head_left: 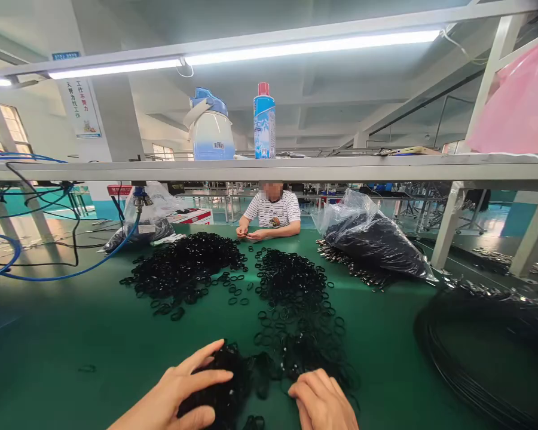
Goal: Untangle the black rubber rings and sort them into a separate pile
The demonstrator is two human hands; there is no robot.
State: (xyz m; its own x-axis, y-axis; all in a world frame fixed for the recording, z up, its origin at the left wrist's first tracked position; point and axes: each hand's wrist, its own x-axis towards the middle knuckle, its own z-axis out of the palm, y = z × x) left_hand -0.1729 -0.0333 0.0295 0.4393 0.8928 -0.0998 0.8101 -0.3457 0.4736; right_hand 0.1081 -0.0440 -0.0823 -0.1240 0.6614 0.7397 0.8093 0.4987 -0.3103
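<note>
My left hand [179,391] lies against a heap of black rings [226,382], its fingers spread apart around the near left side. My right hand [320,397] is closed, fingers bent and pressed together, at the near edge of another cluster of black rings [300,355]. Whatever its fingertips may hold is hidden. A few rings lie between the two hands. Farther off, a large pile of black rings [186,263] spreads on the left, and a smaller pile [291,275] lies right of centre.
Across the green table [130,334] sits a person [271,212] with hands on a small item. A clear bag of black parts [376,239] and coiled black cables [448,364] lie right. Blue hoses [85,272] hang left. Above, a shelf [332,170] carries a thermos [213,131] and spray can [264,128].
</note>
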